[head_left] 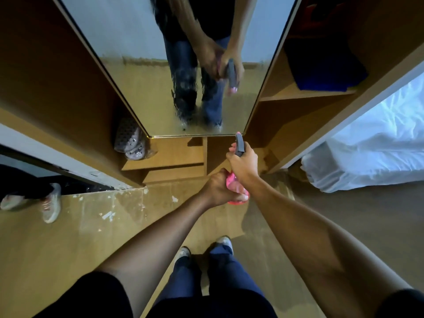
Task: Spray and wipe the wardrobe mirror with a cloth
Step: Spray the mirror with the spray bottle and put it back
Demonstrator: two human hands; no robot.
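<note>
Head view: pink spray bottle (236,188), upright near the wardrobe mirror (142,72), aims its grey nozzle (239,143) ahead at the wet lower glass, right hand (243,162) fingers curled round the trigger, left hand (216,188) gripping the base.

Dim warm light; strong wide-angle bending at edges; mirror (146,72) streaked; soft overall focus.

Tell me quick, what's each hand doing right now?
Left hand: grips the pink bottle body.
Right hand: grips the grey sprayer, aimed at the mirror.
</note>
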